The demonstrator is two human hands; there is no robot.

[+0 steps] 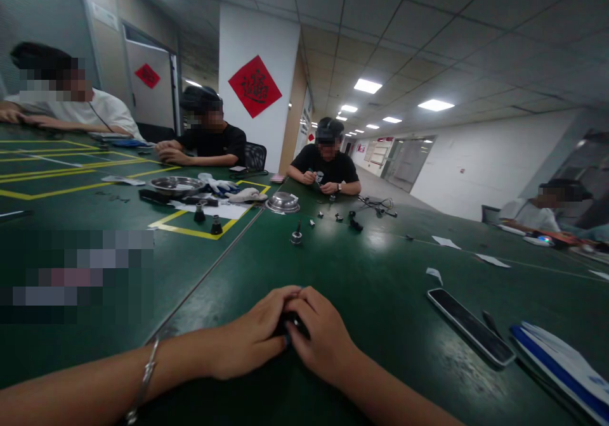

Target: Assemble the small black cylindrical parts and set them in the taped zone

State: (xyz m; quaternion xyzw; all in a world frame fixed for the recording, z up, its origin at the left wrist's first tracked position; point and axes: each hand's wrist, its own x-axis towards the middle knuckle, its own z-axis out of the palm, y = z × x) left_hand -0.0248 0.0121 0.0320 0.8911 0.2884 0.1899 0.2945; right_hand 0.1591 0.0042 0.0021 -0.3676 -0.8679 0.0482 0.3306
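My left hand [259,337], with a silver bracelet on its wrist, and my right hand [322,331] meet above the near part of the green table. Both are closed, fingertips touching, around a small glossy black object [299,326]. Most of it is hidden by the fingers, so its kind does not show. Farther out, in front of the hands, a small metal part with a dark upright stem [296,236] stands on the table.
A phone-like device [471,326] and a blue-and-white packet [561,362] lie right. Beyond are a metal bowl [176,186], gloves [245,195], an upturned metal dish [283,202], dark knobs [216,225] and cables [378,206]. Several people sit around the table.
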